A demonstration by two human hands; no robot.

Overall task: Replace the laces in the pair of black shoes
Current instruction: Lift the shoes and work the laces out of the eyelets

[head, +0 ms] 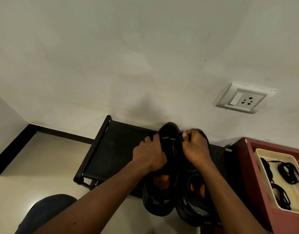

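One knee (pixel 44 210) in dark cloth is seen at the lower left, above the pale floor. One black rack (pixel 115 149) is set against the wall, and its fabric top is bare along its left half.

Two hands are counted, both reaching in from the near side on bare forearms. The left hand (pixel 148 155) is laid palm down, and its fingers are curled over the left flank of the left shoe (pixel 171 149), which is gripped at its upper.

Two black shoes are counted, stood side by side and touching on the rack's right half. Their toes are turned to the wall edge and their heels overhang the near edge. An orange insole is shown in each.

The right hand (pixel 195 147) is raised over the toe of the right shoe (pixel 194 205). Its thumb and forefinger are pressed together on a thin black lace (pixel 181 137) at the left shoe's right side, and the other fingers are folded in.

One socket (pixel 243 98) is fixed on the wall, up and to the right. One maroon cabinet (pixel 246 166) is placed just beside the rack's right end, and one cream tray (pixel 280 151) is carried on it. Two coils (pixel 289 173) of black lace are seen in the tray, and a third dark shape by its left wall cannot be told.
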